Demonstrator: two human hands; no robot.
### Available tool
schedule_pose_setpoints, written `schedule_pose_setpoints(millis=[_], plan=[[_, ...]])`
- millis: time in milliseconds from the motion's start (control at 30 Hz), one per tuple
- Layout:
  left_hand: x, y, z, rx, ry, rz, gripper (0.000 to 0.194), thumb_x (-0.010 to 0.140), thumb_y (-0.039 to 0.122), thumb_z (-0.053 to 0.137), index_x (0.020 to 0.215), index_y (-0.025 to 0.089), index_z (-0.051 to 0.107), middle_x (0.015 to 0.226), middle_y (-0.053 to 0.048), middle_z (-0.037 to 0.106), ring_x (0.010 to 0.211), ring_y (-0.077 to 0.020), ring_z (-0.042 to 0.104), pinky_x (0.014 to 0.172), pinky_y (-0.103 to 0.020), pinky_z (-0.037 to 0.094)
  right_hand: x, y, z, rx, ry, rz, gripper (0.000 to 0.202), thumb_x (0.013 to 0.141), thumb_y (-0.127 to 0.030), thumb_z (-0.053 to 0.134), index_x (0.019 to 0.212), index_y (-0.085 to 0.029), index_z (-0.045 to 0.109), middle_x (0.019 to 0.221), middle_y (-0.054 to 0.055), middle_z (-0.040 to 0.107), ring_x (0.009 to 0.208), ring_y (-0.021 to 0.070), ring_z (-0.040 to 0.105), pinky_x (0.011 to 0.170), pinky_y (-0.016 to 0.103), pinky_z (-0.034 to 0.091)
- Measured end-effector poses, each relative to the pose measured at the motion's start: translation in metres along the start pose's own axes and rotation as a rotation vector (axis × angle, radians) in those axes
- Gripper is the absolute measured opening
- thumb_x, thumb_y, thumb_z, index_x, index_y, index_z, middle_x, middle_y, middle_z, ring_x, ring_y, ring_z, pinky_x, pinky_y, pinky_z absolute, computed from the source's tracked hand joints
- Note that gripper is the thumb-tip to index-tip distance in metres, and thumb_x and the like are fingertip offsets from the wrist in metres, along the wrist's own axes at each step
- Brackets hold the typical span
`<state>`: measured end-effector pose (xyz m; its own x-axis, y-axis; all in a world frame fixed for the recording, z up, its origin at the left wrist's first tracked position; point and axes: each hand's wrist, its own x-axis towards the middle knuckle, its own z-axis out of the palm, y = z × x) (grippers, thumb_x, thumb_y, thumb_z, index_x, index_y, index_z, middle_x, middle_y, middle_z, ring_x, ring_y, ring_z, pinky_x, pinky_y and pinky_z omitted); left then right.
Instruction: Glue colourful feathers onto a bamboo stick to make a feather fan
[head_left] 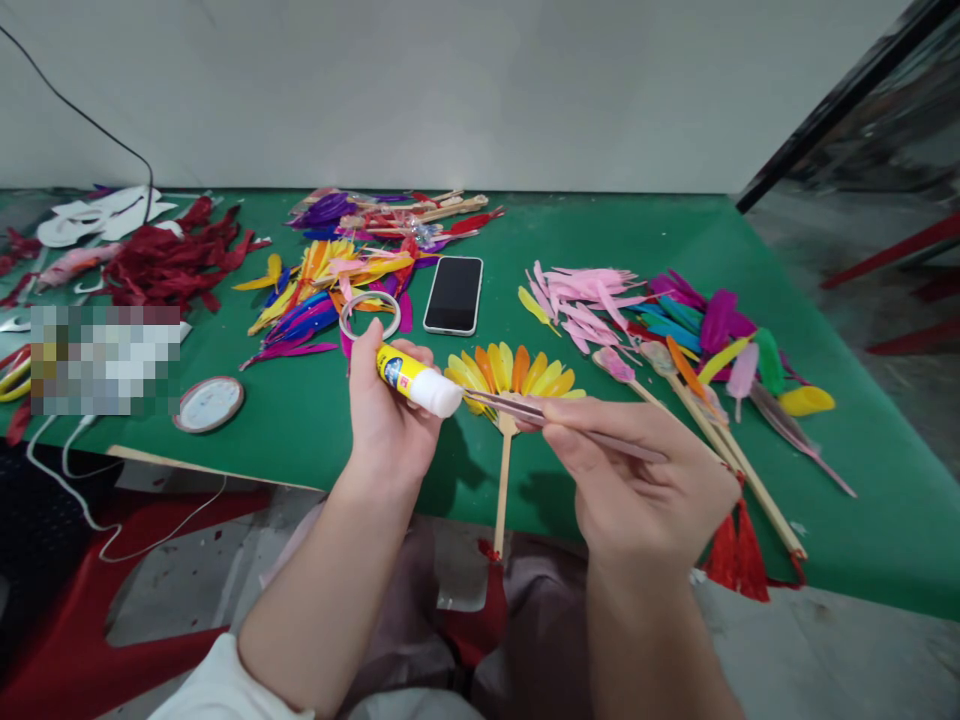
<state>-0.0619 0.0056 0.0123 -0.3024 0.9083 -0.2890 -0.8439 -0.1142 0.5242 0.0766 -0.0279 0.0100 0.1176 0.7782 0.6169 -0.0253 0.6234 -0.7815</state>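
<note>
A yellow glue stick (397, 372) lies across the palm of my left hand (386, 415), its white end pointing right and toward me. My fingers are curled round it. My right hand (645, 480) pinches a pair of metal tweezers (551, 413); their tips reach left, close to the glue stick's white end. I cannot make out anything between the tips. Below and behind the tweezers, a feather fan (521, 372) with yellow and orange feathers lies on the green table (600, 215). Its wooden handle (504, 490) juts past the front edge, with red thread at the end.
Behind my left hand are a tape roll (346, 325), a phone (454, 295) and mixed feathers (322, 280). Pink feathers (589, 300) and wooden handles (739, 455) with red tassels (739, 550) lie right. Dark red strips (172, 250) and a round lid (208, 404) are left.
</note>
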Motion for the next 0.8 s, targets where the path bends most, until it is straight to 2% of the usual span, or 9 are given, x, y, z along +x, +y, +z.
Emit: schedule_pose_setpoints(millis=[333, 567, 800], plan=[[-0.0001, -0.0004, 0.0007, -0.003, 0.024, 0.031, 0.026, 0.072, 0.033, 0.055, 0.056, 0.016, 0.044, 0.048, 0.006, 0.045, 0.042, -0.0029, 0.045, 0.039, -0.014, 0.033, 0.0008, -0.0019, 0.0004, -0.037, 0.008, -0.018, 0.032, 0.067, -0.001, 0.064, 0.086, -0.027, 0.068, 0.079, -0.005, 0.07, 0.072, 0.012, 0.066, 0.067, 0.023, 0.057], [-0.0009, -0.0002, 0.0021, 0.028, 0.05, 0.002, 0.03, 0.071, 0.038, 0.055, 0.054, 0.016, 0.043, 0.046, 0.006, 0.043, 0.04, -0.0034, 0.043, 0.037, -0.015, 0.032, 0.0005, -0.0028, -0.0008, -0.029, -0.02, -0.004, 0.033, 0.066, -0.001, 0.065, 0.088, -0.025, 0.067, 0.081, -0.006, 0.07, 0.074, 0.0108, 0.065, 0.069, 0.021, 0.057], [-0.0014, 0.0012, 0.0012, 0.065, 0.026, 0.03, 0.03, 0.071, 0.037, 0.054, 0.054, 0.016, 0.042, 0.046, 0.005, 0.043, 0.04, -0.0028, 0.043, 0.039, -0.014, 0.033, 0.003, -0.0017, -0.0028, -0.04, 0.032, -0.021, 0.031, 0.066, -0.002, 0.065, 0.084, -0.026, 0.068, 0.077, -0.006, 0.07, 0.067, 0.0103, 0.065, 0.063, 0.02, 0.056]])
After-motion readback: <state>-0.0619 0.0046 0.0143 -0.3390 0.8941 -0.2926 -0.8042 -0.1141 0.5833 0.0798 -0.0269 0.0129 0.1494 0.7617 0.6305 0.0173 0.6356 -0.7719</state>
